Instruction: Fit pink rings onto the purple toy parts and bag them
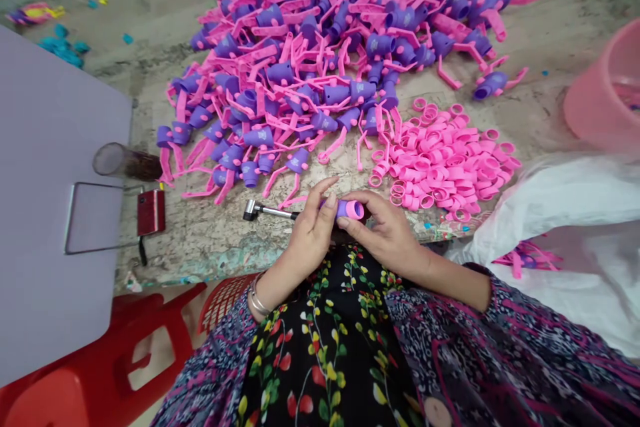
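Note:
My hands are together above the worktop, holding a purple plastic cylinder with a pink ring end [351,209]. My right hand [383,233] grips it from the right. My left hand [313,233] touches its other side, and a metal socket-headed hand tool [265,211] runs into that hand's palm. The shaft's far end is hidden there. Beyond my hands lies a large heap of purple cups with pink plastic arms [300,67]. A pile of loose pink plastic rings [443,163] sits close to my right hand.
A pink plastic tub [605,90] stands at the right, above a white plastic sack [550,227]. On the left are a lavender board [55,180], a glass tumbler [123,160], a dark red phone [151,211] and a wire frame [103,217]. A red plastic stool [100,360] stands below.

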A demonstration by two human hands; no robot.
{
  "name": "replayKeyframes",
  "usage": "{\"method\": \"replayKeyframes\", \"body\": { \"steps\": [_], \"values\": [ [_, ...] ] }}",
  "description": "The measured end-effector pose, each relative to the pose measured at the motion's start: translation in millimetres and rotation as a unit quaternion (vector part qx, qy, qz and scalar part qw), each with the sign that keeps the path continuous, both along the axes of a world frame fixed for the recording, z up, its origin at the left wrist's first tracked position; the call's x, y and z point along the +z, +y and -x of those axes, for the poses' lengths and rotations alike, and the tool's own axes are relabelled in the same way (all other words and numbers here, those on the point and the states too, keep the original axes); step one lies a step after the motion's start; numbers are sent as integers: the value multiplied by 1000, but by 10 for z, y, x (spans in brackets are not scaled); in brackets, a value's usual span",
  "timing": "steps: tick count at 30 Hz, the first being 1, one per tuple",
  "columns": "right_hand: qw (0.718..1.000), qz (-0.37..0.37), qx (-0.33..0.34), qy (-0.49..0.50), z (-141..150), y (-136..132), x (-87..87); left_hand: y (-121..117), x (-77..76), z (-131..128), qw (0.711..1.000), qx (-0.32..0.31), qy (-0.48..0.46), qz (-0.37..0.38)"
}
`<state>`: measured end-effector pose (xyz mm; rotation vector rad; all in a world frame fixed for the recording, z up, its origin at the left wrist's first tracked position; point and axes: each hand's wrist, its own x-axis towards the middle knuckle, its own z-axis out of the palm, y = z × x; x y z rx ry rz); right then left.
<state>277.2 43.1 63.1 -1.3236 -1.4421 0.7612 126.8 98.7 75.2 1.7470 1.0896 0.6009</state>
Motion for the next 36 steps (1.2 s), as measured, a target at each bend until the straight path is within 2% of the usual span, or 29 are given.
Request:
{"method": "replayKeyframes", "body": {
  "steps": [2, 7, 10, 12, 14, 18, 21, 25, 30, 36],
  "values": [
    [1000, 0, -22, -6, -3, -3, -5, 4, -17, 87, 999, -15, 22, -36],
    [998, -14, -67, -15, -10, -5, 15, -2, -25, 287, 991, 52, 23, -119],
    [997, -48, -49, -40, -5, 0, 35, 9, -26, 318, 989, 16, 64, -130],
    [996, -69, -22, -56, 5, 2, 41, 28, -29, 295, 991, -15, 92, -95],
    [995, -77, 6, -59, 21, 0, 40, 53, -33, 247, 995, -20, 97, -29],
    [997, -59, 18, -46, 49, -17, 40, 83, -61, 128, 991, 0, 19, 131],
    [998, -41, 4, -38, 54, -25, 51, 60, -100, 70, 977, 12, -12, 212],
    [1000, -19, 4, -15, 50, -22, 59, -3, -125, 56, 971, 24, -10, 238],
    [1000, 4, 19, 13, 51, -13, 43, -25, -71, 53, 964, 34, -21, 264],
    [1000, -11, 14, -7, 38, -10, 23, -13, -68, 46, 960, 18, -26, 279]
  ]
}}
